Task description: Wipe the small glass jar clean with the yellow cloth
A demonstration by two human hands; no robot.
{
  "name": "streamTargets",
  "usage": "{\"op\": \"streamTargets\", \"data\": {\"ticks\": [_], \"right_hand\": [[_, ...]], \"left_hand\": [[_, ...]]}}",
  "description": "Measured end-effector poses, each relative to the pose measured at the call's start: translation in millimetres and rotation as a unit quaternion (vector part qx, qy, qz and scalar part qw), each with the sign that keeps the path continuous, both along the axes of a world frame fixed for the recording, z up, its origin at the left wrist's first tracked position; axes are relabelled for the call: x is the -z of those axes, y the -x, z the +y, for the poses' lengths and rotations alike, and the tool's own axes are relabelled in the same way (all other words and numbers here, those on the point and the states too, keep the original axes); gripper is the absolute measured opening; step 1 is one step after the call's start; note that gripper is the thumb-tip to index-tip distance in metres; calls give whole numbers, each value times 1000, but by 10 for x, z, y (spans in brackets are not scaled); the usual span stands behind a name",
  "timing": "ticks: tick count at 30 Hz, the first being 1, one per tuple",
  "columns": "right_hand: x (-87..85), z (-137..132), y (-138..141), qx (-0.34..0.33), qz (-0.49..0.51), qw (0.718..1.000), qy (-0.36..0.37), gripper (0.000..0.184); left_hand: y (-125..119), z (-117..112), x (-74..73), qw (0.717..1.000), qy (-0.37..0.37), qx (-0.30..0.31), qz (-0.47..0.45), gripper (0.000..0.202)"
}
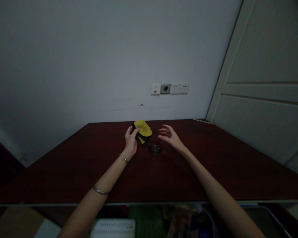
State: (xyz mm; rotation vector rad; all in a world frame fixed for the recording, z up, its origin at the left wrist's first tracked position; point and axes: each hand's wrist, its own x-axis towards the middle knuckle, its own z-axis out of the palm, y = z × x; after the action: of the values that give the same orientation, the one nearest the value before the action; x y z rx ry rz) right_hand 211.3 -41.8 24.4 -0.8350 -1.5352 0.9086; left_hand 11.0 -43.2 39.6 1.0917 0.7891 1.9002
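My left hand [131, 138] grips a folded yellow cloth with a dark edge [142, 129], its thumb pressed on the front. The cloth is held up over the dark red table, and one corner hangs down. Just right of and below the cloth, a small clear glass bowl [155, 146] sits on the table. To the right of the bowl, my right hand [170, 136] hovers with fingers curved and thumb apart. Nothing is between those fingers, and a gap separates them from both cloth and bowl.
The reddish-brown tabletop [101, 145] meets a pale wall with sockets [179, 88] at the back. A white panelled door [265, 89] borders the right side. Below the front edge are a white box [114, 227], a green item [145, 219] and packaged goods [183, 224].
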Motion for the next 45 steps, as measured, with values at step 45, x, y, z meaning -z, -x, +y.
{"op": "streamTargets", "data": {"ticks": [45], "right_hand": [[500, 15, 137, 26, -297, 954, -22, 83]], "left_hand": [[-52, 344, -175, 519, -320, 229, 759, 15]]}}
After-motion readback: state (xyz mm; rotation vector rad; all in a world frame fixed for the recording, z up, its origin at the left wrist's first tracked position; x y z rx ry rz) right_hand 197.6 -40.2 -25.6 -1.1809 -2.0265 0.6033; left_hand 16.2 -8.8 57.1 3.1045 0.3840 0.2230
